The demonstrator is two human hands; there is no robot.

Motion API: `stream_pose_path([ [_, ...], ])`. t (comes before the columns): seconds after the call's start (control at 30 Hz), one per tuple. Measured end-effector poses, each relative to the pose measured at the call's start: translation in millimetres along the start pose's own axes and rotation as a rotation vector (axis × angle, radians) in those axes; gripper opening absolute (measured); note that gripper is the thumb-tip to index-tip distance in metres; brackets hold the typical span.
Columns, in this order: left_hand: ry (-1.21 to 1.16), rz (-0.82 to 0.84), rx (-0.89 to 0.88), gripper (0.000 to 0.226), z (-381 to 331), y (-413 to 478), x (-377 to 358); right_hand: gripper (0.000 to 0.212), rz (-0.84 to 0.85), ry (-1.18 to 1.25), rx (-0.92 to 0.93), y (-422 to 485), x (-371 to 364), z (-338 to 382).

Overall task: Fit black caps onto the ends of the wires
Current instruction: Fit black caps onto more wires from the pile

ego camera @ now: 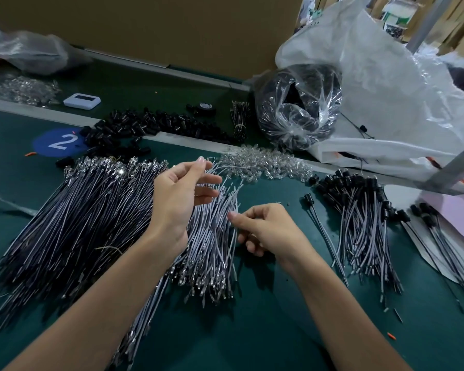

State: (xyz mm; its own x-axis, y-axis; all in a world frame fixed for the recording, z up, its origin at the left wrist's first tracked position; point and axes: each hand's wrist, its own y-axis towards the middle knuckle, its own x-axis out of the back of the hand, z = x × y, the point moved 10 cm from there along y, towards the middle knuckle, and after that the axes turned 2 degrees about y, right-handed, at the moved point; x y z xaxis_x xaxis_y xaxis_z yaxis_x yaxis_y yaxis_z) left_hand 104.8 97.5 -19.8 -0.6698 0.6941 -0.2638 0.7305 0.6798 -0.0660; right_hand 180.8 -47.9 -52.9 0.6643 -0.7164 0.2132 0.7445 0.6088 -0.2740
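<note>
Wires (pixel 214 236): likely light, limp, tangle-prone; take near bare tip | caps (pixel 134 124): small, rigid | left hand (pixel 177 194): loose, fingers spread, empty | right hand (pixel 265 226): pinching wires

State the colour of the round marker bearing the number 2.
The round marker is blue with a white numeral, seen in the head view.

Matt green table mat (pixel 265 330) — glossy crinkled plastic bag (pixel 386 89) — shiny metal wire terminals (pixel 206 287).
</note>
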Motion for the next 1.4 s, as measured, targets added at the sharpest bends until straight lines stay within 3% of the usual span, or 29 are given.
stream_pose_path([
  [0.3, 0.037, 0.017, 0.010, 0.018, 3.4, 1.0, -1.3, 0.026, -0.112, -0.048, 0.164, -3.7, 11.7, 11.3],
  [0.53, 0.216, 0.142, -0.073, 0.010, 0.0, -0.5, -17.3, 0.018, -0.109, 0.147, 0.340, -10.1, 11.9, 31.0],
  [0.67, 0.423, 0.152, -0.122, 0.028, 0.8, -1.6, -20.0, 0.012, -0.080, 0.171, 0.381, -12.2, 6.9, 33.0],
  [0.83, 0.470, 0.187, -0.065, 0.034, 7.5, 0.0, -21.9, 0.011, -0.083, 0.182, 0.423, -14.9, 5.4, 36.6],
  [1.17, 0.816, 0.209, -0.260, 0.038, -2.4, -5.7, -32.5, 0.009, -0.557, 0.501, 0.731, -53.4, 74.4, 57.8],
  [1.27, 0.868, 0.227, -0.298, 0.039, -3.9, -8.6, -36.0, 0.012, -0.753, 0.433, 0.879, -74.7, 90.8, 65.9],
  [1.4, 0.902, 0.239, -0.305, 0.041, -3.2, -8.5, -37.8, 0.013, -0.819, 0.364, 1.022, -91.7, 92.3, 78.9],
])
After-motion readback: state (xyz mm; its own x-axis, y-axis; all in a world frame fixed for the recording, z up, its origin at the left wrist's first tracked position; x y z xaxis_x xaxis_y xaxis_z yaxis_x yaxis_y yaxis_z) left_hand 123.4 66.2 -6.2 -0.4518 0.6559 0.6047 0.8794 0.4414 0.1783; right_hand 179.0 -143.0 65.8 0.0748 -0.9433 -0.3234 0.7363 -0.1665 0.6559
